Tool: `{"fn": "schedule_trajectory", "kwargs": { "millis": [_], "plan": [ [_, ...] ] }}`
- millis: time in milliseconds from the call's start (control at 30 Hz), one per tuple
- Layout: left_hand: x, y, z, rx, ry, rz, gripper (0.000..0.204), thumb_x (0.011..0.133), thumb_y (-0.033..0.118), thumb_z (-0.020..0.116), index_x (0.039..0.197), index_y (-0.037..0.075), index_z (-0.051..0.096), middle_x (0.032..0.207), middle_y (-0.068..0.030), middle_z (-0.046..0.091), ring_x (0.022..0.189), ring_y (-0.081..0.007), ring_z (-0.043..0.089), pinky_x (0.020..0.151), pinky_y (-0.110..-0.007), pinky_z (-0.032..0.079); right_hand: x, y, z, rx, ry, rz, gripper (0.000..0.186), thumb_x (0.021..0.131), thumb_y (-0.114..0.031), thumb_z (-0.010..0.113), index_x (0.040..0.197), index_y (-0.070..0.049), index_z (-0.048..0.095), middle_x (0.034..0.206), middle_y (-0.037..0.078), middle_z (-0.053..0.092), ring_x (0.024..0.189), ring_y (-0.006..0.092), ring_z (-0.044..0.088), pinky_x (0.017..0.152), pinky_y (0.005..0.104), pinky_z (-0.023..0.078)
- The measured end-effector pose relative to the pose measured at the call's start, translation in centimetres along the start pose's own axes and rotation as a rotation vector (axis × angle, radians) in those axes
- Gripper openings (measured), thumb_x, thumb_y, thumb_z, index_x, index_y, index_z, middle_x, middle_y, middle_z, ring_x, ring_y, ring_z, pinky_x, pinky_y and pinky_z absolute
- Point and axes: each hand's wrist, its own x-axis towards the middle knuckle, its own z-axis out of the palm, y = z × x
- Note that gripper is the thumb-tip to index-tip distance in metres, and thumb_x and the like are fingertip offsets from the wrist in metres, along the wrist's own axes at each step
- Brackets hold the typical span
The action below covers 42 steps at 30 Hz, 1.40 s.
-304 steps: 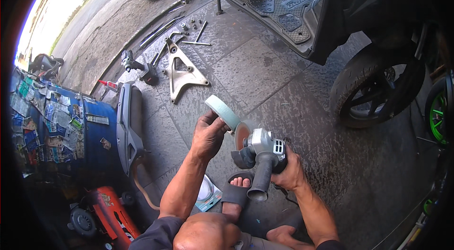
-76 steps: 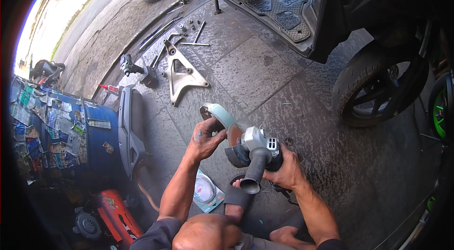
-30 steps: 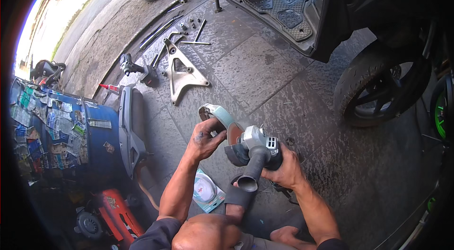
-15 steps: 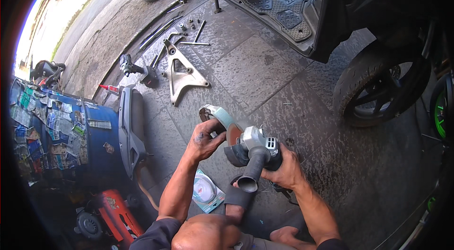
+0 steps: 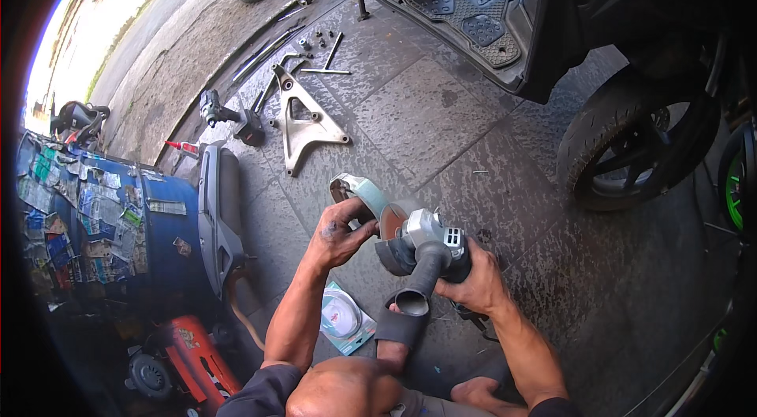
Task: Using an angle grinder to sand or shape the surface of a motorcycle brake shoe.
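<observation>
My left hand [image 5: 341, 234] is closed on a curved pale green-grey metal part [image 5: 364, 188] that looks like a brake shoe. My right hand [image 5: 475, 281] is wrapped round the body of an angle grinder [image 5: 426, 229], its fingers partly hidden behind it. The grinder's reddish-brown disc [image 5: 392, 220] is against or very close to the curved part's lower end; contact is hard to tell. A black side handle [image 5: 423, 281] points back toward me. A faint haze hangs just above the disc. Beneath, a packaged white disc [image 5: 341, 314] lies beside my sandalled foot [image 5: 400, 322].
A pale metal bracket [image 5: 303, 133], a cordless impact driver [image 5: 234, 119] and a T-handle wrench [image 5: 331, 62] lie on the tiles. A scooter [image 5: 457, 7] and its wheel [image 5: 623, 157] stand right. To the left are a blue drum [image 5: 169, 236] and an orange machine [image 5: 197, 354].
Both hands keep their grips on the curved part and the grinder. The grinder and the curved part have shifted only very slightly.
</observation>
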Motion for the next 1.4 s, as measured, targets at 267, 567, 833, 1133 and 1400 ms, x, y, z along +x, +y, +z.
{"fn": "schedule_trajectory", "kwargs": {
  "millis": [267, 567, 833, 1133, 1400],
  "plan": [
    [0.06, -0.21, -0.13, 0.049, 0.004, 0.016, 0.018, 0.082, 0.006, 0.073, 0.098, -0.001, 0.069, 0.083, -0.0130, 0.069, 0.077, -0.0246, 0.068, 0.071, -0.037, 0.052, 0.17, 0.08, 0.15, 0.015, -0.010, 0.006, 0.069, 0.068, -0.038, 0.088, 0.115, 0.004, 0.060, 0.099, 0.024, 0.071, 0.095, 0.0381, 0.072, 0.083, 0.0433, 0.056],
    [0.07, -0.21, -0.37, 0.084, -0.011, 0.048, 0.019, 0.082, 0.007, 0.074, 0.097, -0.002, 0.068, 0.084, -0.0140, 0.069, 0.076, -0.0269, 0.068, 0.070, -0.038, 0.052, 0.29, 0.12, 0.14, 0.017, -0.009, 0.012, 0.068, 0.068, -0.037, 0.088, 0.114, 0.004, 0.060, 0.099, 0.023, 0.072, 0.096, 0.0378, 0.072, 0.083, 0.0430, 0.056],
    [0.16, -0.16, -0.48, 0.094, -0.017, 0.085, 0.018, 0.082, 0.008, 0.074, 0.096, -0.002, 0.068, 0.083, -0.0146, 0.068, 0.076, -0.0295, 0.068, 0.070, -0.038, 0.052, 0.30, 0.37, 0.17, 0.021, -0.012, 0.003, 0.067, 0.068, -0.037, 0.088, 0.113, 0.003, 0.060, 0.098, 0.023, 0.072, 0.095, 0.0379, 0.072, 0.082, 0.0433, 0.056],
    [0.10, -0.10, -0.59, 0.124, -0.029, 0.090, 0.018, 0.082, 0.007, 0.073, 0.097, -0.002, 0.068, 0.083, -0.0146, 0.068, 0.077, -0.0298, 0.068, 0.070, -0.039, 0.053, 0.35, 0.17, 0.21, 0.016, -0.013, 0.000, 0.067, 0.068, -0.038, 0.088, 0.113, 0.004, 0.060, 0.098, 0.023, 0.071, 0.096, 0.0382, 0.072, 0.083, 0.0434, 0.056],
    [0.19, 0.31, -0.76, 0.127, -0.052, 0.089, 0.018, 0.082, 0.007, 0.073, 0.097, -0.002, 0.068, 0.085, -0.0150, 0.069, 0.078, -0.0309, 0.069, 0.072, -0.039, 0.053, 0.32, 0.42, 0.12, 0.021, -0.017, 0.009, 0.068, 0.067, -0.039, 0.088, 0.113, 0.004, 0.060, 0.099, 0.024, 0.071, 0.096, 0.0380, 0.072, 0.083, 0.0433, 0.056]
  ]
}}
